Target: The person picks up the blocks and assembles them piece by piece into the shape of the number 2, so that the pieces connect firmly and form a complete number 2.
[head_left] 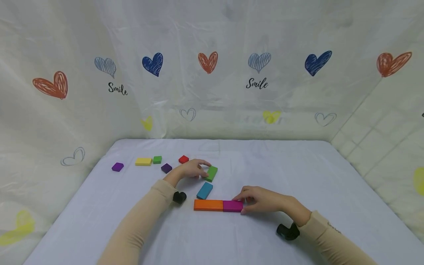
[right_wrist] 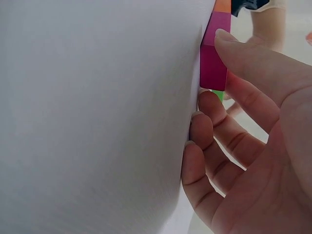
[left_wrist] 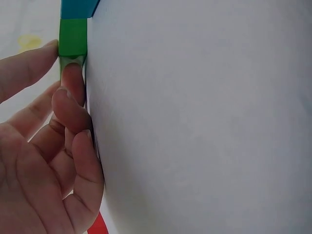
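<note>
My left hand [head_left: 191, 169] pinches a green rectangular block [head_left: 212, 173] between thumb and fingers at the middle of the table. Just nearer than it, a blue block [head_left: 204, 190] lies at a slant. In the left wrist view the thumb touches one side of the green block [left_wrist: 73, 38]. An orange block [head_left: 208, 205] and a magenta block [head_left: 232, 206] lie end to end in a straight row. With thumb and forefinger, my right hand [head_left: 265, 200] grips the magenta block's right end; its other fingers curl beside the table surface in the right wrist view.
Farther back on the left lie a purple block [head_left: 117, 167], a yellow block [head_left: 143, 162], a small green block [head_left: 157, 159], a dark purple block [head_left: 166, 168] and a red block [head_left: 183, 159]. A white cloth covers the table [head_left: 298, 165]; a heart-printed curtain [head_left: 232, 95] hangs behind.
</note>
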{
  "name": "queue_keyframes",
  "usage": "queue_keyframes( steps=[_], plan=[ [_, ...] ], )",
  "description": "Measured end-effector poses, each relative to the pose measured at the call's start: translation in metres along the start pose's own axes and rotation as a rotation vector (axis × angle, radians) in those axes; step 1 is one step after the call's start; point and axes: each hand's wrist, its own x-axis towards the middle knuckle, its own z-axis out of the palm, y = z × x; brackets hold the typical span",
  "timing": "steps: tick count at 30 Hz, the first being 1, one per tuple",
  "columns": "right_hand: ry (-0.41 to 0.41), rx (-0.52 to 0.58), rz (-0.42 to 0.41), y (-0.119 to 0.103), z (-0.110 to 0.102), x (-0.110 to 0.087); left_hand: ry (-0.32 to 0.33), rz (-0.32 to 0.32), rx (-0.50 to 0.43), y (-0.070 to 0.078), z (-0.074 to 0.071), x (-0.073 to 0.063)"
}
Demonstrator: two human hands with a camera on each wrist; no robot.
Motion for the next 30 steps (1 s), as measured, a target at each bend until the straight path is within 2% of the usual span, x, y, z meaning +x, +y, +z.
queue_keyframes(
  steps=[16,30],
  plan=[
    [-0.003,-0.003,-0.001,-0.0007,0.0001,0.0003,-0.024,0.018,-0.004,-0.0017,0.0003,-0.0018],
    [0.001,-0.001,-0.024,-0.0012,-0.0009,-0.0003,-0.035,0.030,0.004,0.0027,0.0028,-0.0043]
  ],
)
